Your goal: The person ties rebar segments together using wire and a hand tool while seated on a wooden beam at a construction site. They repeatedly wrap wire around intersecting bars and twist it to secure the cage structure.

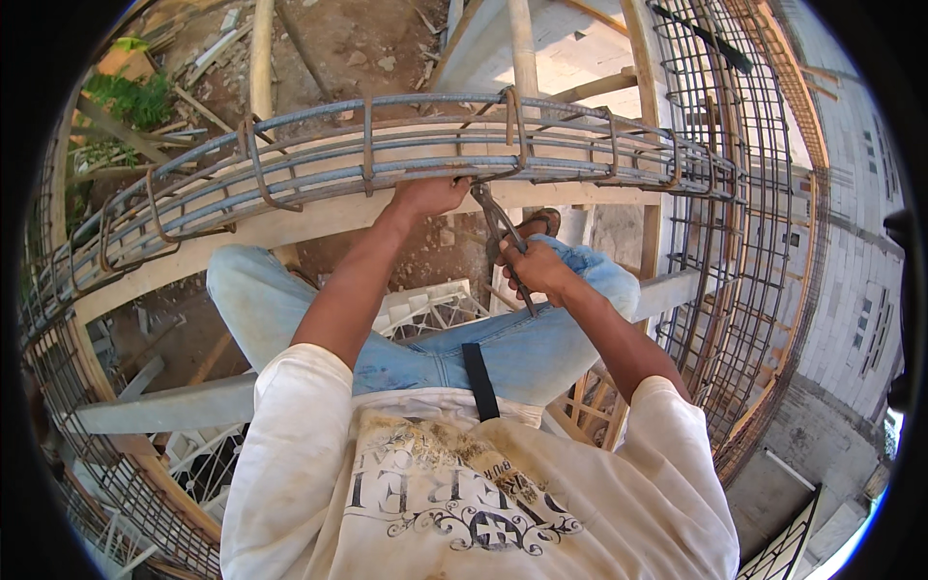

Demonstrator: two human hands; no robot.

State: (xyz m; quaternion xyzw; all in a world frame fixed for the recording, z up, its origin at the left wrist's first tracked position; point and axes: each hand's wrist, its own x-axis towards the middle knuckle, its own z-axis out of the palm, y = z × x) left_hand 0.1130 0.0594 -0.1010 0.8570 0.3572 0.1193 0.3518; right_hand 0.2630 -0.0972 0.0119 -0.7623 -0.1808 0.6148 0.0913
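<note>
Across the view runs a beam cage of steel reinforcing bars (pixel 445 165), with bent stirrups (pixel 368 145) looped around the long bars. My right hand (pixel 537 270) is closed around the handles of a pair of dark metal pincers (pixel 492 215). The jaws of the pincers point up at the lower bar, close to a stirrup. Just left of those jaws, my left hand (pixel 432 196) is at the lower bar with its fingers pinched together. Whatever lies between its fingertips is too small to make out.
Below the cage runs a wooden form board (pixel 333 215). Wooden poles (pixel 523 48) stand beyond it above the dirt ground. At right, more rebar mesh (pixel 715 126) stands before a grey block wall (pixel 855 309). My jeans-clad legs spread either side.
</note>
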